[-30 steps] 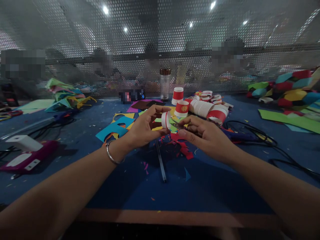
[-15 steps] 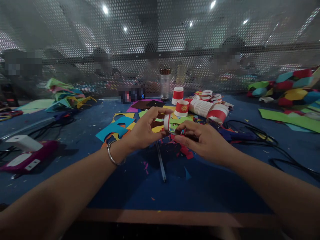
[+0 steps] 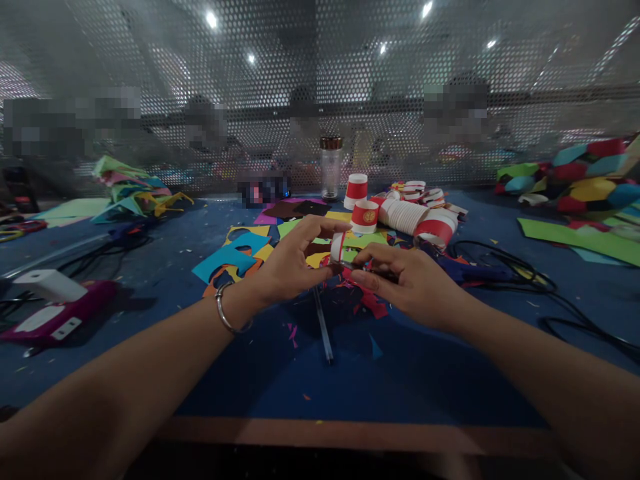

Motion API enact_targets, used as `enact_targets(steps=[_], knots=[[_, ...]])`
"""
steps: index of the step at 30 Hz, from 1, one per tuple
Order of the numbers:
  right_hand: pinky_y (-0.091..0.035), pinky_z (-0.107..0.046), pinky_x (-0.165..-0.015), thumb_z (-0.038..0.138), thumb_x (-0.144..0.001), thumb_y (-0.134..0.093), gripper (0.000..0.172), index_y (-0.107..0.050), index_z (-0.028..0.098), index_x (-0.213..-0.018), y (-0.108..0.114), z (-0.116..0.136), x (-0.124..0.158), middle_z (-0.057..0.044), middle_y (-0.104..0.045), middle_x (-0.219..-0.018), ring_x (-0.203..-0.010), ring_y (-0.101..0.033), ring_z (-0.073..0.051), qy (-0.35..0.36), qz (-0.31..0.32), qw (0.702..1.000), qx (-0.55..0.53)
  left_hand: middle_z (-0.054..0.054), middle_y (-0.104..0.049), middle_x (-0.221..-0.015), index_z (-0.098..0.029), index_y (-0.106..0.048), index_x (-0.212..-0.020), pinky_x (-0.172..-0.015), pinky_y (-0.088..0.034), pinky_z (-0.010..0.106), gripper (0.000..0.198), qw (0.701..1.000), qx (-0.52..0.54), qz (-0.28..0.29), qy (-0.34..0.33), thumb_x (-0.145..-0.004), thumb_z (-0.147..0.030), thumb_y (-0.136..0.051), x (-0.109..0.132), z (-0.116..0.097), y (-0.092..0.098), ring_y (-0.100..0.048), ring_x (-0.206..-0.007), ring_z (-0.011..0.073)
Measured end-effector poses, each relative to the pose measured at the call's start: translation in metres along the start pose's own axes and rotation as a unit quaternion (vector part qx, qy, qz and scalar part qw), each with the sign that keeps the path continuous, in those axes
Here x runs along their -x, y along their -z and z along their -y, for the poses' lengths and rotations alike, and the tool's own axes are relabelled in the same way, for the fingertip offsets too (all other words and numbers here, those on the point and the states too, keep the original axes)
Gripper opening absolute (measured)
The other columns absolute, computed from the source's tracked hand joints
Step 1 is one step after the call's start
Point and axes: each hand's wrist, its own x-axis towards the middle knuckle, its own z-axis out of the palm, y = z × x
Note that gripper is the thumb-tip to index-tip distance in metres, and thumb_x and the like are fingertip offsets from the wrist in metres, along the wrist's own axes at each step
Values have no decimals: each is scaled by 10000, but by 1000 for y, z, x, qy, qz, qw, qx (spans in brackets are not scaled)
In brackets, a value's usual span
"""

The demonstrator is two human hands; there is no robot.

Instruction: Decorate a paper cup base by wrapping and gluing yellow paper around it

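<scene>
My left hand (image 3: 295, 263), with a silver bangle at its wrist, is closed around a cut-down paper cup (image 3: 337, 248). The cup lies on its side, and its white base with a thin red band shows between thumb and fingers. My right hand (image 3: 400, 283) is closed on what look like small scissors (image 3: 373, 268); their dark blades point left at the cup's edge, while the handles are hidden by the fingers. Beneath both hands, red and pink paper scraps (image 3: 367, 300) lie on the blue table. A clear-barrelled pen (image 3: 323, 327) rests nearer to me.
Beyond my hands stand red-and-white paper cups (image 3: 364, 217), a lying cup stack (image 3: 407, 219) and a glass bottle (image 3: 331, 168). Cut blue paper (image 3: 225, 257) lies left, near a purple power strip (image 3: 90, 303). Black cables (image 3: 520, 267) and paper balls (image 3: 590, 177) are at right.
The cup has turned slightly and moved a little right in my left hand. The scissors' dark blades show more now, along the cup's lower edge. My arms have hardly moved.
</scene>
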Motion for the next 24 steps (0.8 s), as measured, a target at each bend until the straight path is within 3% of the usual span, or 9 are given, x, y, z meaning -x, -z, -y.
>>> enact_targets(steps=[7, 16, 24], knots=[[-330, -277, -578, 420, -969, -590, 221, -657, 211, -940, 0, 0, 0, 59, -529, -615, -536, -418, -111, -3, 3, 1000, -8, 90, -604, -1279, -241, -627, -1302, -995, -604, 387, 543, 1000, 13, 6, -4, -797, -190, -816, 0, 0, 1, -648, -1162, 220], [-361, -275, -598, 427, -961, -614, 231, -655, 203, -930, -1, 4, 1, 34, -631, -685, -586, -518, -120, -17, -3, 999, -30, 120, -614, -1325, -202, -621, -1281, -1045, -589, 394, 494, 999, 31, -6, 20, -820, -196, -798, -1, -4, -1, -647, -1216, 227], [-348, -281, -578, 444, -960, -606, 242, -654, 209, -930, 2, 5, 1, 41, -601, -642, -553, -466, -116, -23, 7, 999, -33, 122, -604, -1355, -224, -617, -1278, -997, -612, 399, 501, 999, 20, -19, 27, -822, -241, -826, -1, -5, 1, -649, -1218, 240]])
